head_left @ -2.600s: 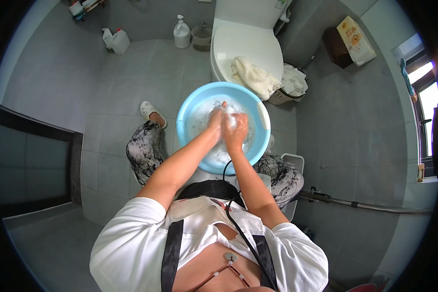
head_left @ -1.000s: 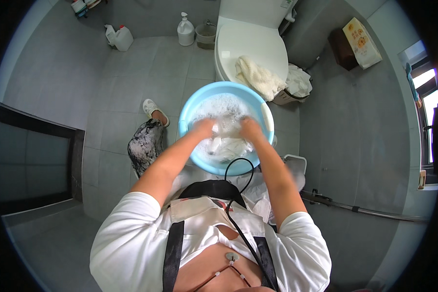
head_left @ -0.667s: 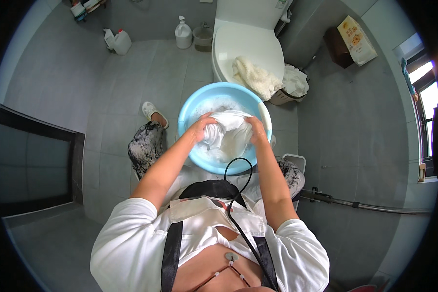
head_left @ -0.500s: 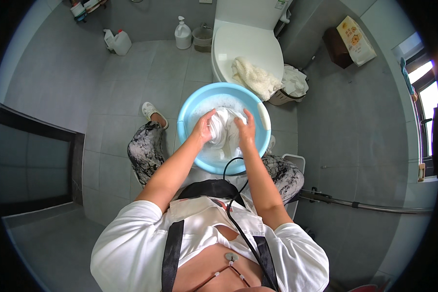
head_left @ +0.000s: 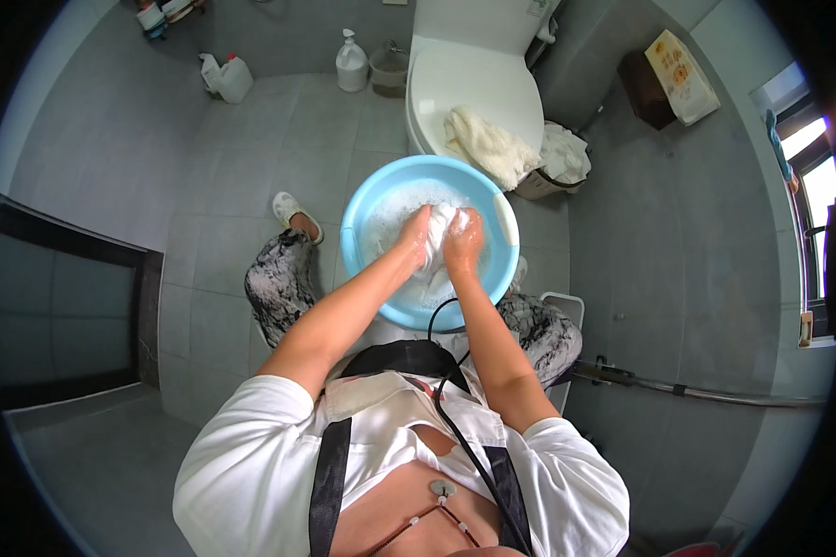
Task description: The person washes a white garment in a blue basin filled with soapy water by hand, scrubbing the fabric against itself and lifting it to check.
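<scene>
Between my knees stands a round light-blue basin holding sudsy water. Over its middle, a wet white cloth is bunched between my two hands; its exact kind does not show. My left hand grips the cloth's left side, fingers curled round it. On the other side my right hand is closed on the cloth, close to the left one. Part of the cloth hangs down into the suds below my hands. An off-white block or brush-like piece lies on the basin's right rim, its kind unclear.
Beyond the basin is a white toilet with a cream knitted cloth on its lid. A filled waste basket stands beside it. A pump bottle, a small bucket and white jugs line the back wall. A black cable crosses the near rim.
My hands have come closer together and closed on the cloth, which was spread more loosely between them. It is now squeezed into a narrower bunch.
</scene>
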{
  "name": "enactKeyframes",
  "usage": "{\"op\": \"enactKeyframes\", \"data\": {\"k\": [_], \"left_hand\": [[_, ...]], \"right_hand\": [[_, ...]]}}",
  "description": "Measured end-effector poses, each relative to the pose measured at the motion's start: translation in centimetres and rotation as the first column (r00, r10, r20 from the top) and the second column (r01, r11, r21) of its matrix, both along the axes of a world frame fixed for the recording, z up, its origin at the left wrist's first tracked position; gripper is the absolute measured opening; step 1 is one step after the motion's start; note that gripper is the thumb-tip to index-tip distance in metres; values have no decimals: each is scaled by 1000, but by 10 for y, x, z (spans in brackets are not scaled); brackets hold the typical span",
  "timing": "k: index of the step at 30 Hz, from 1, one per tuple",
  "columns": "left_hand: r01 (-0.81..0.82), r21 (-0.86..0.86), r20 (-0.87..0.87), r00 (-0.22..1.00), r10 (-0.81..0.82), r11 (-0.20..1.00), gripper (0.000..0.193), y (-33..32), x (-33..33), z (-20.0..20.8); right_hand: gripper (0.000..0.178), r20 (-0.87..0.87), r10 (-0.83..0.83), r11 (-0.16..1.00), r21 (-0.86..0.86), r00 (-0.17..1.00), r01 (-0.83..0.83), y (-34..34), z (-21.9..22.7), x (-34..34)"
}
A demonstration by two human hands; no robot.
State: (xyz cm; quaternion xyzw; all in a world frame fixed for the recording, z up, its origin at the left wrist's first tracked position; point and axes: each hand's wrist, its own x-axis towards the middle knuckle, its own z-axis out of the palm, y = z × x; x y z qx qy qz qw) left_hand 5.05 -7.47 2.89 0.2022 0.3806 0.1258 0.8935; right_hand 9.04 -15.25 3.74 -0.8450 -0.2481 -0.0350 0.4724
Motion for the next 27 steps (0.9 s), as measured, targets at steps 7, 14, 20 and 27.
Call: {"op": "enactKeyframes", "data": {"k": [7, 14, 20, 27], "left_hand": [[34, 26, -22, 999, -33, 999, 33, 9, -9, -3], [279, 325, -68, 960, -271, 904, 24, 0, -12, -6], [317, 865, -206, 931, -300, 389, 17, 59, -35, 4], [189, 662, -584, 737, -340, -725, 8, 66, -68, -26]], "right_hand": [[22, 181, 198, 980, -39, 963, -194, 1, 39, -42], [28, -101, 25, 990, -138, 995, -39, 2, -18, 28], [32, -3, 189, 924, -337, 982, -179, -36, 7, 67], [24, 242, 724, 685, -370, 646, -628, -64, -1, 59]]}}
